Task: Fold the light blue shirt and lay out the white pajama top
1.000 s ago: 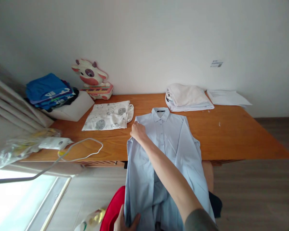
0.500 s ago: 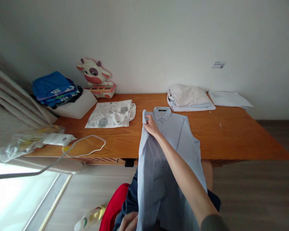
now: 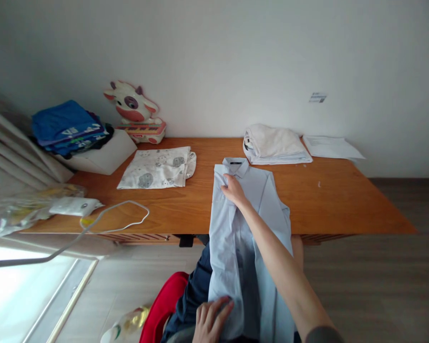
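Note:
A light blue collared shirt (image 3: 223,252) lies face up, its collar and shoulders on the table and its lower part over my lap. Its left side is folded inward, leaving a straight left edge. My right hand (image 3: 234,190) pinches the cloth just below the collar, with the forearm crossing over the shirt. Down on my lap, my left hand (image 3: 211,321) has thumb and forefinger drawn together on the lower left part of the shirt. The fingertips partly hide the cloth there.
On the wooden table (image 3: 343,205) are a folded patterned cloth (image 3: 157,166), white folded clothes (image 3: 277,145), papers (image 3: 332,146), and a cow toy keyboard (image 3: 136,112). Blue clothes (image 3: 69,126) top a white box (image 3: 109,152). A cable (image 3: 103,216) loops at left. A bottle (image 3: 125,324) lies below.
The shirt's left side has been turned inward and lies flatter. My right hand has moved slightly down and inward from the shoulder edge. My left hand has come up and right onto the shirt.

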A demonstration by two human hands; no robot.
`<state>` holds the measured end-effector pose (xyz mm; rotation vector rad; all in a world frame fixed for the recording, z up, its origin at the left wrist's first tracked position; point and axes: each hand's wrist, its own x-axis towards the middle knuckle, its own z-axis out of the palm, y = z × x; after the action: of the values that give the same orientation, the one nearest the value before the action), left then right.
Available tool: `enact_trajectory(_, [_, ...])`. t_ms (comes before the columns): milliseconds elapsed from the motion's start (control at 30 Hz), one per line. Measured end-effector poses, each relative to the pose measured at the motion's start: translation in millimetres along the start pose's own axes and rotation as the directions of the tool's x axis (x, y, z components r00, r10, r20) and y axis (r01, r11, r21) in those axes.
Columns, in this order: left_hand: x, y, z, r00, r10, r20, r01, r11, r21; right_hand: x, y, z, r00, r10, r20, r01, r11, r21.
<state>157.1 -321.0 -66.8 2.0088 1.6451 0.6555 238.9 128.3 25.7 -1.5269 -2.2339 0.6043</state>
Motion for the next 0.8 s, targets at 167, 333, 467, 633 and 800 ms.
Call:
enact_trajectory(167, [4, -8, -2.8, 0.988, 0.116, 0.103, -0.108, 0.991, -0.074, -5, -5, -1, 1.0, -0.008, 0.009, 0.009, 0.996, -0.093])
enact_trajectory(333, [12, -8, 4.8, 0.958, 0.163, 0.237, -0.154, 0.986, -0.057, -16, -11, 3, 0.997, -0.049, -0.057, 0.039, 0.984, -0.173])
enact_trajectory(467, [14, -19, 6.8, 0.957, 0.158, 0.245, -0.153, 0.987, -0.04, -19, -8, 8, 0.992, -0.076, -0.102, 0.05, 0.97, -0.237])
enact_trajectory(633, [15, -36, 14.7, 0.957, 0.216, 0.193, -0.232, 0.971, 0.064, -12, -9, 1, 0.999, -0.051, -0.006, 0.048, 0.971, -0.236])
enact_trajectory(800, [54, -15, -25.3, 0.935, 0.248, 0.252, -0.212, 0.964, -0.162, -73, -14, -37, 0.978, -0.118, -0.172, 0.104, 0.991, -0.089])
